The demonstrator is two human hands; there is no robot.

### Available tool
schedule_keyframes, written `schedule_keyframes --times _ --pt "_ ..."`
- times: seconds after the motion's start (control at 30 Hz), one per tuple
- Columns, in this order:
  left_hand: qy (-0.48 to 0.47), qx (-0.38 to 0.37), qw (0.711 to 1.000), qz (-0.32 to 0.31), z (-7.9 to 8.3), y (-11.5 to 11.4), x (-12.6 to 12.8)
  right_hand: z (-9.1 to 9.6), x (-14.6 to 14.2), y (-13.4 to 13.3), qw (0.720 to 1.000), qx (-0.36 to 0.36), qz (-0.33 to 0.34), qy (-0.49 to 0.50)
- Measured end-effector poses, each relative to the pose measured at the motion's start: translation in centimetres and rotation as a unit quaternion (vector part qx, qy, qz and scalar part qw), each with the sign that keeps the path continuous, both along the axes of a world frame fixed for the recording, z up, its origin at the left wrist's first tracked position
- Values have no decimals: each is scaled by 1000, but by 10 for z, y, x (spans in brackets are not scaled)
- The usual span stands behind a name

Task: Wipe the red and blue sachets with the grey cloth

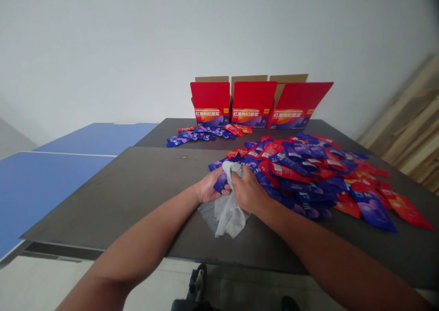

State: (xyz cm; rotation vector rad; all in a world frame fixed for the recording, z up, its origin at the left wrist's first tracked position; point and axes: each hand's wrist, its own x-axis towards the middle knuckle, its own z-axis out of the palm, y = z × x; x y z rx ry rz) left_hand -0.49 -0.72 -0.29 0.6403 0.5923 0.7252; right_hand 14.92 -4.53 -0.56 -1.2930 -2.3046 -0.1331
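Our left hand (209, 187) fingers clamped on purple sachet (221, 182); right hand (249, 192) fingers clamped on crumpled white cloth (228, 215). Large sachet heap (302, 174) remains at 2 o'clock; smaller sachet spread (199, 135) lies before three open red cartons (253, 103) at 12 o'clock on desk (120, 196).

A dark grey tabletop (113, 196) is running across the foreground, with a second dark tabletop (164, 135) meeting it behind. A large heap of red and purple sachets (302, 174) is sprawling over the near top's right side and onto the far one, and a crumpled white cloth (229, 219) is lying beside it. On the far top, a smaller scatter of sachets (195, 135) is lying before three open red cartons (254, 104) standing upright in a row
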Motion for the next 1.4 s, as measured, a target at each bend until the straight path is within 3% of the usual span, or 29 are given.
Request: schedule_keyframes --times 0.17,0.37,0.53,0.67,0.73,0.8,1.1,1.4 --pt "21 18 998 -48 3 -3 -3 -7 1 9 995 -26 -81 57" --pt "-29 23 991 -131 4 1 -16 -13 4 18 985 -14 -89 149" --pt "-110 -20 993 -32 8 11 -21 -8 4 11 989 1 -77 128" --pt "-122 -18 992 41 11 15 -21 -5 5 3 999 18 46 20" --pt "-135 3 990 47 12 15 -21 -6 6 2 995 20 99 -12" --pt "-141 17 989 39 12 15 -21 -7 6 2 993 15 112 -22" --pt "-98 -23 995 -18 4 14 -27 -5 7 9 998 -3 -58 -21" --pt "-57 -27 988 -138 11 15 -35 -6 8 13 992 -21 -121 23"
